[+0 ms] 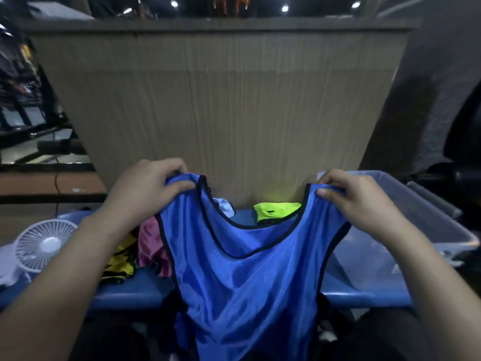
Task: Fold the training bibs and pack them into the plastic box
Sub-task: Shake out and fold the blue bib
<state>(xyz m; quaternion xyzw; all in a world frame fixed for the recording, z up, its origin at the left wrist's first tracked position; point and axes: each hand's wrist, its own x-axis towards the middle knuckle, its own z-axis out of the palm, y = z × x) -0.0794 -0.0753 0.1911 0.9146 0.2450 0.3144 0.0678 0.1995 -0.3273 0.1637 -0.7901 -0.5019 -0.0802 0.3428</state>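
Your left hand [149, 190] and right hand [356, 201] each pinch a shoulder strap of the blue bib [242, 272], thumbs on the near side, fingers curled over the top. You hold it up so it hangs in front of the blue surface [135, 290]. The plastic box [406, 204] sits to your right on that surface. Pink [151, 243], yellow [121, 261] and neon green [276, 211] bibs lie behind, beside a white fan [43, 244].

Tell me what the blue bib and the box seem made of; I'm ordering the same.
Blue bib: thin shiny synthetic mesh, probably polyester, judging by its sheen and fine weave, with black binding on the edges. Box: clear, glossy hard plastic, since the surface beneath shows through its walls.
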